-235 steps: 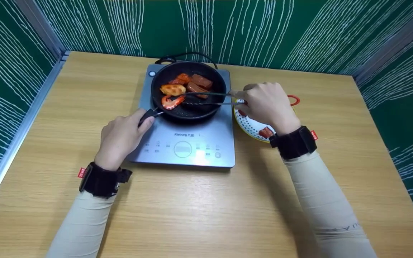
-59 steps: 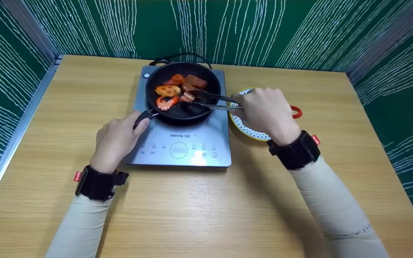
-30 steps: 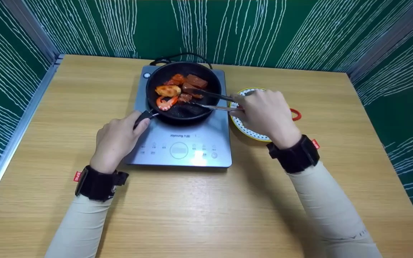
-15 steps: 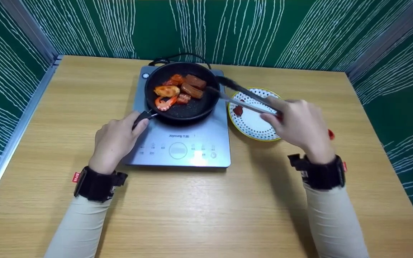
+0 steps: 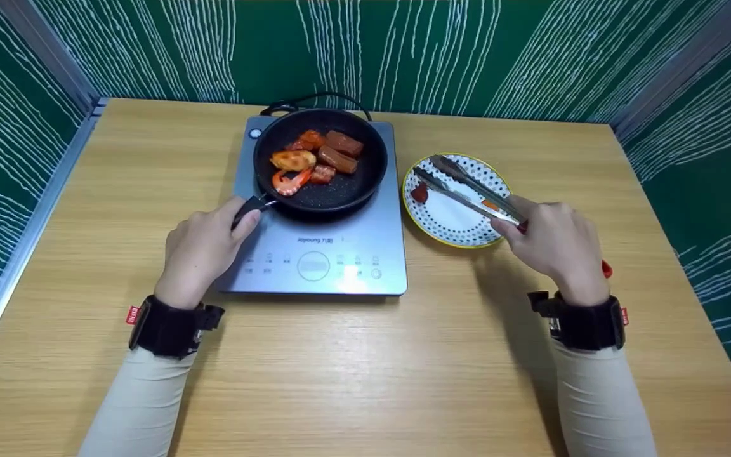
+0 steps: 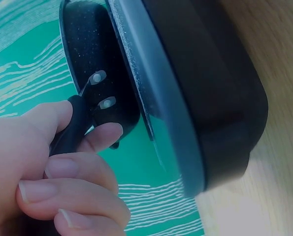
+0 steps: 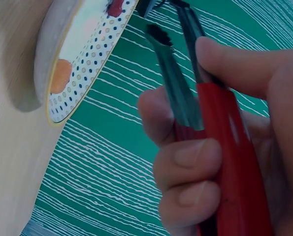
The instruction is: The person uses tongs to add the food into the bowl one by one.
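Note:
My left hand [image 5: 204,247] grips the black handle [image 6: 72,125] of a frying pan [image 5: 346,200]. In the pan lie a shrimp [image 5: 286,185], a yellowish browned piece [image 5: 292,160], a reddish-orange piece [image 5: 308,139], two brown blocks [image 5: 338,159] and a small meat chunk [image 5: 323,174]. My right hand [image 5: 556,244] holds red-handled metal tongs [image 5: 467,181], their arms spread apart with nothing between the tips. The tongs overlap the dotted plate [image 5: 448,235] in the head view. On that plate are a dark red piece [image 5: 419,192] and an orange piece [image 7: 61,76].
The pan sits on a silver induction cooker [image 5: 276,260] with touch controls along its front. Its black cable [image 5: 340,95] curves behind the pan. Green patterned panels [image 5: 429,57] border the wooden table [image 5: 353,368] at the back and sides.
The tongs let go of the small meat chunk beside the shrimp in the pan. My right hand then moved right and towards me, bringing the tongs over the plate. The left hand kept its grip.

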`<state>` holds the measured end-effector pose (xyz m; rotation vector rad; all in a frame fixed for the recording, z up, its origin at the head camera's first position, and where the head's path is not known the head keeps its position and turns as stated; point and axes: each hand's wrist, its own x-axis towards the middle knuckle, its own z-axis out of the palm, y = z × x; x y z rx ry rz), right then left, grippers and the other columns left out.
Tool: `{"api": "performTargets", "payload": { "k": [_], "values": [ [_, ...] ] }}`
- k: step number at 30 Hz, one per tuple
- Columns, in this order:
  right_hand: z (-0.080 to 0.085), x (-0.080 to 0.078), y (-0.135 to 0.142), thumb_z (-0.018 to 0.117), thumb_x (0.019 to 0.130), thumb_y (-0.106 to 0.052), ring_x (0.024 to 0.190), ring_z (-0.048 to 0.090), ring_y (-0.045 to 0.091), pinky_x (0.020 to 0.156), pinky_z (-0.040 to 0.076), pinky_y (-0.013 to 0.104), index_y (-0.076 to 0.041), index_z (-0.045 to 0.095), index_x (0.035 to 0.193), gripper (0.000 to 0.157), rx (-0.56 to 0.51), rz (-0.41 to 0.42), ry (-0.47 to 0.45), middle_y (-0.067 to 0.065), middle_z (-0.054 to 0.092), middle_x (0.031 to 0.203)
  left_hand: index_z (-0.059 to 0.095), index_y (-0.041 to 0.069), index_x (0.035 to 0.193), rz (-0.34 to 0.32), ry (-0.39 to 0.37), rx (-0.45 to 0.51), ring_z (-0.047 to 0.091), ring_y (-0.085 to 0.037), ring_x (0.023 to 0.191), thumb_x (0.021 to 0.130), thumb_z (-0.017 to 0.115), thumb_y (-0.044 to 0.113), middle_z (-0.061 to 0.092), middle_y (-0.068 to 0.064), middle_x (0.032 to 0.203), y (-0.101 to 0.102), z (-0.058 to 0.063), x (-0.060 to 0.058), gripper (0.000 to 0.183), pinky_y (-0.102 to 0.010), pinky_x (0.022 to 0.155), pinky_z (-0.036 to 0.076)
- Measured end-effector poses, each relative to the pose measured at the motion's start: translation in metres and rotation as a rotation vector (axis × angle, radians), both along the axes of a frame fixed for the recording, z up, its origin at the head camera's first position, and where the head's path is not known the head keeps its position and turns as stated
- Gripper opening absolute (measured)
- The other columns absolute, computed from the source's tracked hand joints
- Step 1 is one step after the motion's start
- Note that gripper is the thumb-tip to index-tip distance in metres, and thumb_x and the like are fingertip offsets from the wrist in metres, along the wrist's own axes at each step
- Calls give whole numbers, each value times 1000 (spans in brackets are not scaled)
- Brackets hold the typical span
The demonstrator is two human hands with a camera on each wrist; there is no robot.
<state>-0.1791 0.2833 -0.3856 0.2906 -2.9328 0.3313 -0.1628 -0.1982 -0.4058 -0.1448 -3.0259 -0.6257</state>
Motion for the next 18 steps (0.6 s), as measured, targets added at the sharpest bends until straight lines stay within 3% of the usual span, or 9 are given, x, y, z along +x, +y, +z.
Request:
{"api": "performTargets", "payload": {
  "k": [7, 18],
  "values": [
    [-2, 1, -1, 72, 101, -43, 72, 54, 33, 59, 34, 41, -7, 69, 139, 53, -9, -74, -170, 14, 63, 85, 57, 14, 110, -2, 8, -3, 55, -35, 69, 111, 53, 46, 54, -12, 77, -1, 0, 0, 32, -39, 55, 29],
    [-1, 1, -2, 69, 103, -45, 72, 53, 31, 62, 33, 40, -3, 69, 135, 53, 21, -59, -253, 12, 59, 81, 58, 14, 111, -5, 0, 8, 56, -35, 69, 111, 53, 46, 56, -14, 79, 0, 1, 0, 32, -39, 56, 31]
  ]
}}
